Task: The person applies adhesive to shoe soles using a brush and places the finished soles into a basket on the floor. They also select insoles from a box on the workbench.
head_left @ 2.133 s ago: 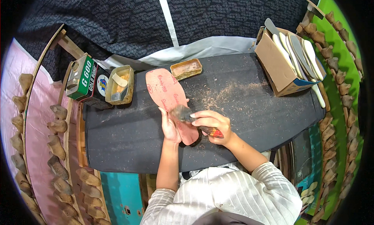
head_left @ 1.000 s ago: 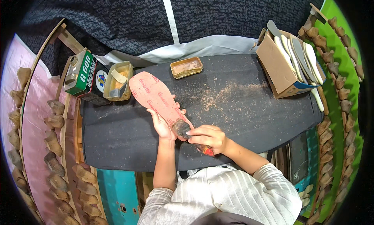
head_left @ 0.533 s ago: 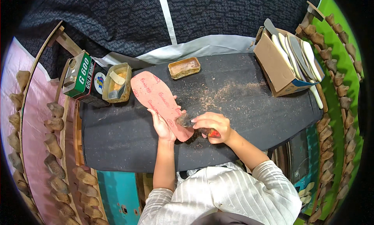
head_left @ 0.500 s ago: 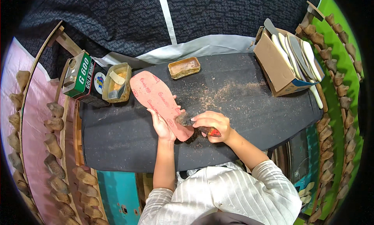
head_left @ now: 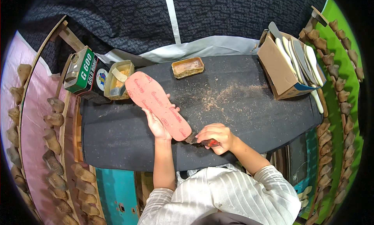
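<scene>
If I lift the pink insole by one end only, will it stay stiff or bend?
The pink insole looks thin and flat, so probably light. The left hand props it near one end and it stays straight, so fairly stiff, perhaps slightly flexible.

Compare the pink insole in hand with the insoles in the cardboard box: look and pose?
The pink insole is pinkish red with a printed pattern; the boxed insoles look pale, cream to grey. The pink insole lies flat, propped by the left hand, with the right hand at its heel end; the boxed ones stand on edge, packed together in the cardboard box. Both share the foot-shaped outline.
</scene>
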Demonstrator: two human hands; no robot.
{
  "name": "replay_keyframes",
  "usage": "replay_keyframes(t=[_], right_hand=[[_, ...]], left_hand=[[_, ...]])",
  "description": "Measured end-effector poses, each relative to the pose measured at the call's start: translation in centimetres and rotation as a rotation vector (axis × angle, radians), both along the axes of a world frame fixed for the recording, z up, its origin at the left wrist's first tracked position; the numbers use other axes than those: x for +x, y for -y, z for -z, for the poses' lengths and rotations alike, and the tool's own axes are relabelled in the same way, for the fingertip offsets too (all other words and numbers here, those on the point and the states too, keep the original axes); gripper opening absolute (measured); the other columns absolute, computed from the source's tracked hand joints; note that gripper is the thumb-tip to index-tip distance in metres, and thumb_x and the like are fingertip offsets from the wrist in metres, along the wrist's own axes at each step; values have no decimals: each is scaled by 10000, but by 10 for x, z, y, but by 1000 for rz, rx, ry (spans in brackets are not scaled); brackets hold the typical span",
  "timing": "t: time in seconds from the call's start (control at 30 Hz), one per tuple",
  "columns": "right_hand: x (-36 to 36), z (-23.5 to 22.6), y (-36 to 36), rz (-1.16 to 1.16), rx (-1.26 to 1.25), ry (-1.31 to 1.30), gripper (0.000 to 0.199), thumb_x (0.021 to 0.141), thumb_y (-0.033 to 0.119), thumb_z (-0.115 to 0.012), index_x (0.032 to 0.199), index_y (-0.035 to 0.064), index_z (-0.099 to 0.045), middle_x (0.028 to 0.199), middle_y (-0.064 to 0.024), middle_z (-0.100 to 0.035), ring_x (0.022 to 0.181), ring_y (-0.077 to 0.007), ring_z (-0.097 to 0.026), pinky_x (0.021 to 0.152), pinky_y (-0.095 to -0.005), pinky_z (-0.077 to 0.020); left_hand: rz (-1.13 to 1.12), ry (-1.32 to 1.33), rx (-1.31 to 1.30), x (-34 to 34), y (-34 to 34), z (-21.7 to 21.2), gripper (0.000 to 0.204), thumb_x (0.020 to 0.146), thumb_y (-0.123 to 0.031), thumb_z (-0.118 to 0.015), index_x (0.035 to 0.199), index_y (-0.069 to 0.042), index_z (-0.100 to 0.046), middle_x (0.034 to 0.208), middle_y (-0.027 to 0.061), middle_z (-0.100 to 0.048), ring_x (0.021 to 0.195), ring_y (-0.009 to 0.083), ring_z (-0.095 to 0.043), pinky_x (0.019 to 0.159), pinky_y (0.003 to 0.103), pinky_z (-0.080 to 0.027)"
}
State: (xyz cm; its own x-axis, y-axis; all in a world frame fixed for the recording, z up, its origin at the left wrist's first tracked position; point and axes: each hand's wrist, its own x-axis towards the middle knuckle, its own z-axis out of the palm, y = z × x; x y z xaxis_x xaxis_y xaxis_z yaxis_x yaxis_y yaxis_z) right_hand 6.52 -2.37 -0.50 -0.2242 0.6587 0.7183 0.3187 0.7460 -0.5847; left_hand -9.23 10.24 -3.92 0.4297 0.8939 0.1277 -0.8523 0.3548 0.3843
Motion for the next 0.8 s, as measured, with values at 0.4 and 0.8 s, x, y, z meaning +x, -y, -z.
replay_keyframes(t=[0.4,0.8], right_hand=[[5,-27,-23,336,171,48,264,637,6,-636,901,23,-640,989,-165,-628,813,-277,-630,687,-338,-512],[15,-9,-5,98,-200,-241,300,546,-79,-507,808,0,-629,817,-138,-641,752,-271,-636,698,-324,-514]], left_hand=[[-33,-222,-94,21,19,-24,663,901,-586,-209,1306,-78,-341,1192,133,-505,936,224,-564,749,355,-499],[3,-126,38,8,5,-4,643,911,-564,-220,1290,-64,-364,1156,169,-523,839,250,-566,727,391,-496]])
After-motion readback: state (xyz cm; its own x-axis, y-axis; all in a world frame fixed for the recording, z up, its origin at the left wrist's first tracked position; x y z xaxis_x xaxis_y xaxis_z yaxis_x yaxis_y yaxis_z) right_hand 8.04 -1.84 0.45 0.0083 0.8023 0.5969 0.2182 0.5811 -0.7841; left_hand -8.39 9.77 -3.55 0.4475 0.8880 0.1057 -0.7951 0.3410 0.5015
